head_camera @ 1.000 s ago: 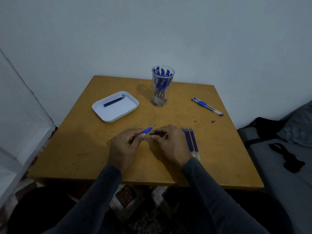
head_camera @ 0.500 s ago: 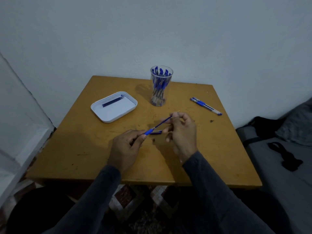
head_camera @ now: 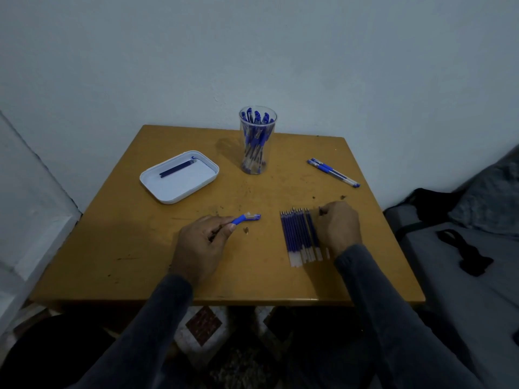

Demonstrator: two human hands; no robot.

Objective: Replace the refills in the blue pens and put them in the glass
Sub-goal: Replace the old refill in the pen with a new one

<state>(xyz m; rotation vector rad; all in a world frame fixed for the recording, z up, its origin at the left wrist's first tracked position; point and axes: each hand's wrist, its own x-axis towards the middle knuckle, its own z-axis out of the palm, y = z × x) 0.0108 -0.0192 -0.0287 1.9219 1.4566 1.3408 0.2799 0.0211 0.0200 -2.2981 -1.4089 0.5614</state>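
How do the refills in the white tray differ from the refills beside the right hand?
The tray refills are few and lie slanted inside the white tray; the table refills are many, in a row on the bare table. The right hand touches only the table refills. Both are blue.

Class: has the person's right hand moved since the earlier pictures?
Yes. The right hand has gone rightward, away from the clear glass of blue pens, onto the row of blue refills.

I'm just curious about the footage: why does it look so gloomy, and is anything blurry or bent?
Head view: dim, bluish light; the glass throws a soft shadow leftward on the table. Head view: wide-angle lens bows the table edges. Head view: the row of refills by the right hand looks smeared; the pen barrel in the left hand stays fairly sharp.
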